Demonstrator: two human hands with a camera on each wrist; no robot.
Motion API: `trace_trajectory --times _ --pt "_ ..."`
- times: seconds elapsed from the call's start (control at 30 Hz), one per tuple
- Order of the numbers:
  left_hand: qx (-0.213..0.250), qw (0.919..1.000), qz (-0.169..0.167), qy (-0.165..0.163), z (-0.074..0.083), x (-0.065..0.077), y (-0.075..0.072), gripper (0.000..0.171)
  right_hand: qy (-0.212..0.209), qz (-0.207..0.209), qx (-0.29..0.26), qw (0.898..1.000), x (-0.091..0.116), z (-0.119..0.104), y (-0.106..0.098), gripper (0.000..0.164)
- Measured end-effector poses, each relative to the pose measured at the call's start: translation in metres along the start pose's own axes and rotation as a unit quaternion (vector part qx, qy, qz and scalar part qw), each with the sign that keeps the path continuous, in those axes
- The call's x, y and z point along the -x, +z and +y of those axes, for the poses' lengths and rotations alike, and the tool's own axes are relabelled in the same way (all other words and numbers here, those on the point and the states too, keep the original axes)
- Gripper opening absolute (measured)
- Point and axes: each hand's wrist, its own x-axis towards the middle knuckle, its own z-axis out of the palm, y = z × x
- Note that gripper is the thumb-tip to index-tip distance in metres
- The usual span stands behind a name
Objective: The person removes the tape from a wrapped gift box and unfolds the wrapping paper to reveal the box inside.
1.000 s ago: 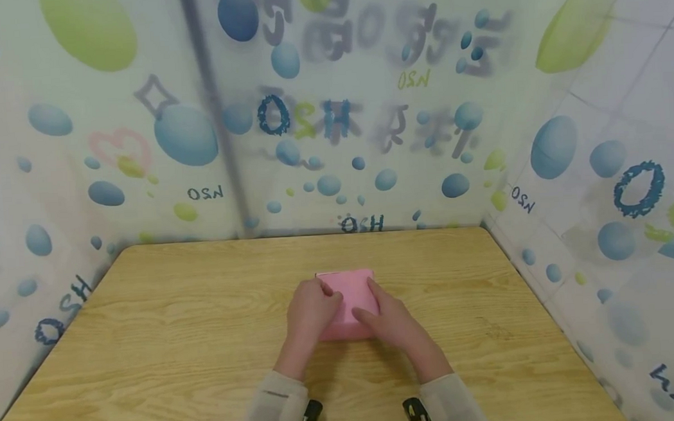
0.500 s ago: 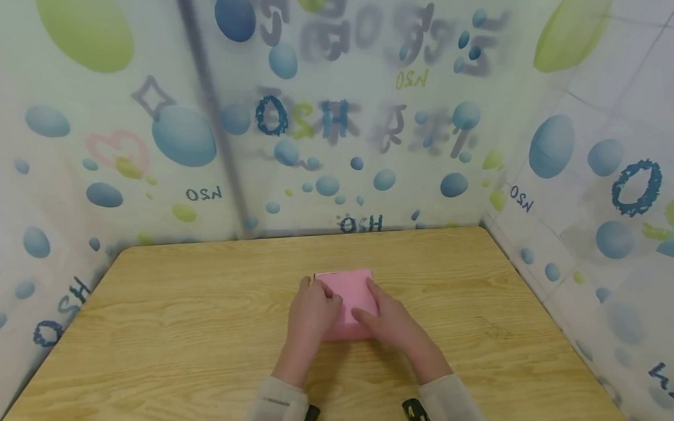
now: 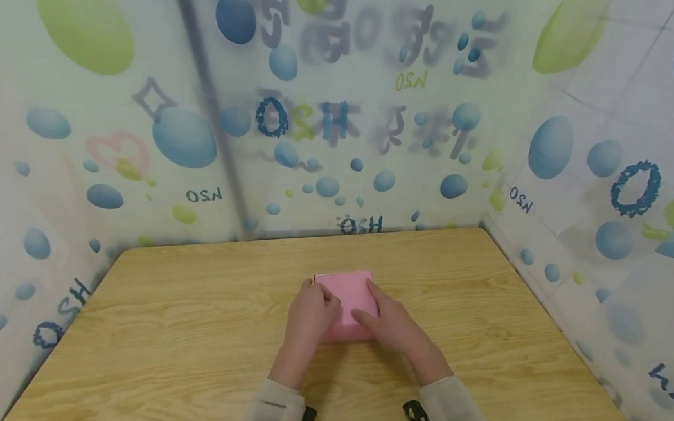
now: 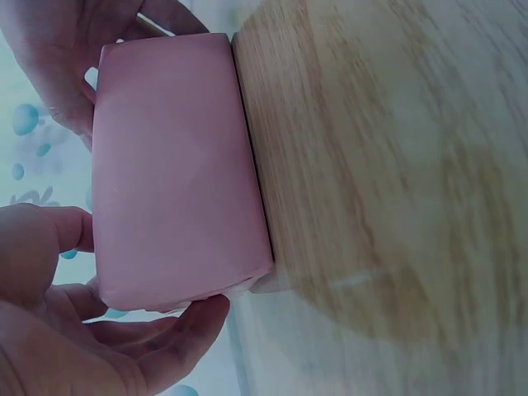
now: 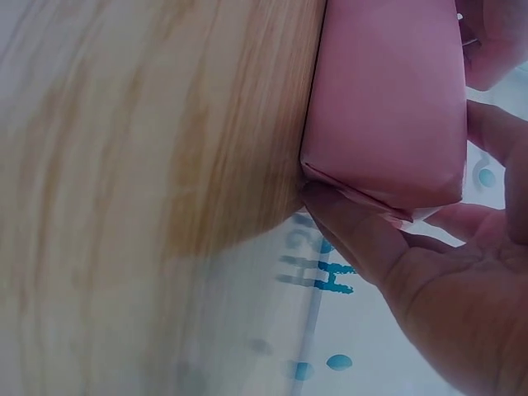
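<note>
A pink paper-wrapped box point(image 3: 353, 293) rests on the table between the two hands. My left hand point(image 3: 311, 315) holds its left end; in the left wrist view that hand's thumb lies on the upper face, and the fingers point(image 4: 186, 342) curl against the folded paper at the end. My right hand point(image 3: 396, 319) grips the opposite end, thumb on top and fingers point(image 5: 355, 227) at the folded end paper. The box's far side and underside are hidden in the head view.
The wood-grain table point(image 3: 193, 322) extends around the box on all sides. A patterned curtain wall point(image 3: 333, 146) stands behind it, and a similar wall point(image 3: 615, 219) runs along the right edge. Dark wrist-camera mounts sit at both cuffs.
My left hand shifts slightly, its thumb and fingertips moving a little at the box's left edge. The right hand and the box stay almost still.
</note>
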Motion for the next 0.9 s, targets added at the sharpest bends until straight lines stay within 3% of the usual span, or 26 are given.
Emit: trace_trajectory --times 0.23,0.5,0.73,0.9 --pt "-0.004 0.9999 -0.008 0.005 -0.0002 0.0011 0.0004 0.021 0.004 0.002 0.000 1.000 -0.0001 0.0013 0.0004 0.081" --pt "-0.045 0.9988 -0.011 0.013 -0.0002 0.0005 0.0011 0.018 0.002 -0.002 -0.006 1.000 -0.0009 0.0029 -0.0006 0.081" --pt "-0.037 0.9992 -0.016 -0.006 0.0002 -0.0002 0.0012 0.016 0.008 -0.001 -0.005 1.000 -0.0019 0.0041 -0.0014 0.081" --pt "-0.044 0.9990 -0.005 0.004 0.0012 -0.0008 0.0023 0.018 0.003 -0.001 -0.007 1.000 -0.0007 0.0032 -0.0014 0.081"
